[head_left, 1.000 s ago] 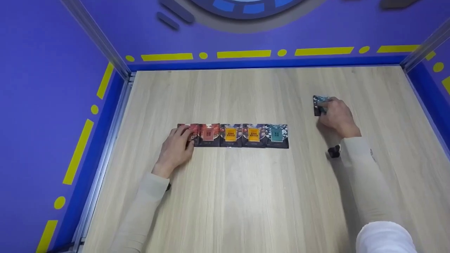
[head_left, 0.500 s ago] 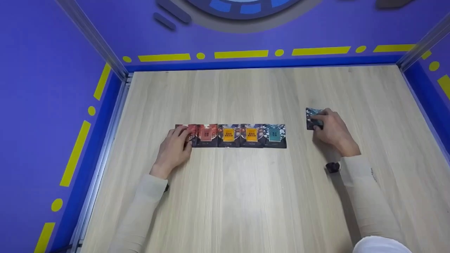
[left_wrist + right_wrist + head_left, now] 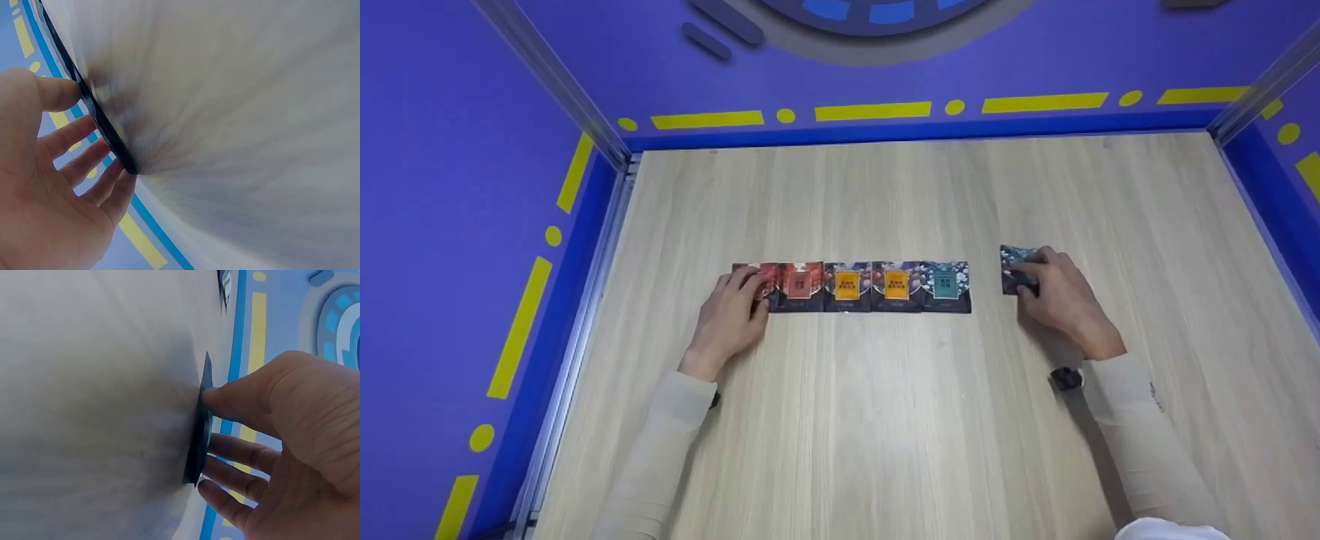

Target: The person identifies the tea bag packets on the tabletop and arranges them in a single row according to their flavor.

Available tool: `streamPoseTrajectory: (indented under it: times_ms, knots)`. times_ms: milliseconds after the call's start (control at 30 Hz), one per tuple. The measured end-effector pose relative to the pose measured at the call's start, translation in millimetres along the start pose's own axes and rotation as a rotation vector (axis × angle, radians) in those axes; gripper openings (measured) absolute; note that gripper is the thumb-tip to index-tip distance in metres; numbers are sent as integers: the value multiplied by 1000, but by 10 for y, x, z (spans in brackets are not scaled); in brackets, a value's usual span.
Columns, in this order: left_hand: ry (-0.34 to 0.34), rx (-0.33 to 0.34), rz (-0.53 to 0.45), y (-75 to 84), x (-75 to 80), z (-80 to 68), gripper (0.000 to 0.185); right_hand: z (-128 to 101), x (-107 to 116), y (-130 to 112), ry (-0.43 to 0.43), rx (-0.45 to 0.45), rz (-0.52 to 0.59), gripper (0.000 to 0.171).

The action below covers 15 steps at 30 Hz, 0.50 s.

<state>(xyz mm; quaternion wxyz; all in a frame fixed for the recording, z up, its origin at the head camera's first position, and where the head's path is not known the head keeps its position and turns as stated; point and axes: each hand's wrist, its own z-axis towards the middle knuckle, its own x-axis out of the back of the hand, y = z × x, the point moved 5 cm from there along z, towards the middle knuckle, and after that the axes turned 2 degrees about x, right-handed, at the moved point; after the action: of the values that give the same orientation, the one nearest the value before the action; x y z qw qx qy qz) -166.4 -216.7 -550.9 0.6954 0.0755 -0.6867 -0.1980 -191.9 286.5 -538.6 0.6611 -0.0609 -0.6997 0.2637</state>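
In the head view a row of flat sachets lies on the wooden table. At its left end is a red sachet (image 3: 766,273), partly covered by my left hand (image 3: 726,319), whose fingertips rest on it. To its right come a second red sachet (image 3: 800,285), two yellow-labelled sachets (image 3: 847,285) and a green-labelled sachet (image 3: 945,285). Apart from the row, on the right, my right hand (image 3: 1061,296) holds another green sachet (image 3: 1014,260) between thumb and fingers. The right wrist view shows this sachet (image 3: 198,439) edge-on, close to the tabletop, thumb against it.
The pale wooden table (image 3: 877,420) is bounded by a purple-blue back wall (image 3: 870,82) with yellow marks and a similar left wall (image 3: 442,225). A metal rail (image 3: 562,375) runs along the left edge.
My right hand has brought the green sachet nearer to me and slightly left, closer to the row's right end. The left hand stays on the red sachet, and the row keeps its place.
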Motion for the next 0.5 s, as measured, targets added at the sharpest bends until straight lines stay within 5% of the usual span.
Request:
streamPoseTrajectory:
  times_ms: [500]
  knots:
    - [-4, 1, -5, -9, 3, 6, 47, -56, -202, -276, -3, 95, 40, 39]
